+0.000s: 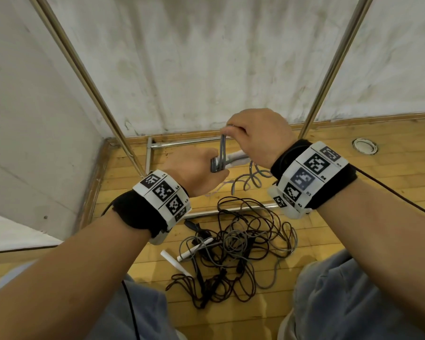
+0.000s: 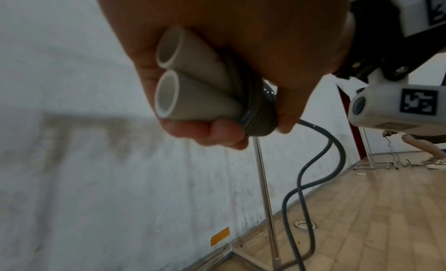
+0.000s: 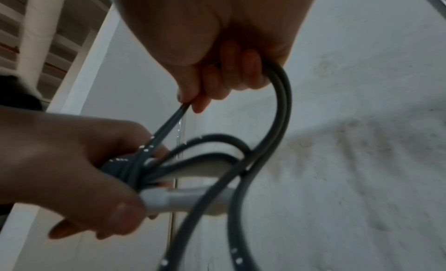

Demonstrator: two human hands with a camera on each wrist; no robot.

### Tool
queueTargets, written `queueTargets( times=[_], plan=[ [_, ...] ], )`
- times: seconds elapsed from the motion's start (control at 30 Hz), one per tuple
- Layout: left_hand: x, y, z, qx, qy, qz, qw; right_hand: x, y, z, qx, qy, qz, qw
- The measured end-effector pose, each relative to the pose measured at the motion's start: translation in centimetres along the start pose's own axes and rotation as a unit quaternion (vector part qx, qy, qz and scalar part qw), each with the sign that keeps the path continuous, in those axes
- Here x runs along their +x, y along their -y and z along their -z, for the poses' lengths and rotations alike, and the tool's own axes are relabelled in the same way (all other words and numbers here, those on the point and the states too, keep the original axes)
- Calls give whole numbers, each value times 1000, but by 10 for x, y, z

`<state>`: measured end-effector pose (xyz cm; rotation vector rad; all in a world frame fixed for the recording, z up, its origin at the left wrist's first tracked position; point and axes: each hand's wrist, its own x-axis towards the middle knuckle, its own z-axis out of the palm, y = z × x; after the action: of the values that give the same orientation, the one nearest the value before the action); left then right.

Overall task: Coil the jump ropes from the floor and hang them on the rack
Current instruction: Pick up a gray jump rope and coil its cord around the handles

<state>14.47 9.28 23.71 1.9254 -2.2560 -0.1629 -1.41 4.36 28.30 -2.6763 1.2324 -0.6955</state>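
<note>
Mid-coil on the first rope. Left hand [image 1: 196, 168] clenches both white handles [image 2: 193, 84] of the grey jump rope [image 1: 222, 153], several turns already wound round them. Right hand [image 1: 258, 136], at 1 o'clock from the left, grips a doubled loop of the cord pulled taut; slack trails to the floor. The tangled pile [image 1: 238, 249] of dark and grey ropes lies untouched at 6 o'clock. Nothing seen hung on the rack [image 1: 334, 67]; judged early.

Grey jump rope [image 1: 221, 153] wound round paired white handles [image 2: 193, 80]; more ropes [image 1: 236, 246] tangled on floor.
</note>
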Motion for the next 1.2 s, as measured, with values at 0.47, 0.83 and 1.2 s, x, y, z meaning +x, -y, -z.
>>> queueTargets(
  times=[0.47,0.83,1.2],
  plan=[
    [-16,-6,26,-209,-39,-83,974,8,-25,5,271,102,-147,946],
    [-16,-6,43,-358,-160,17,920,-1,12,-28,413,203,-187,868],
    [-9,2,46,-471,-180,97,858,0,29,-34,486,203,-248,813]
  ],
)
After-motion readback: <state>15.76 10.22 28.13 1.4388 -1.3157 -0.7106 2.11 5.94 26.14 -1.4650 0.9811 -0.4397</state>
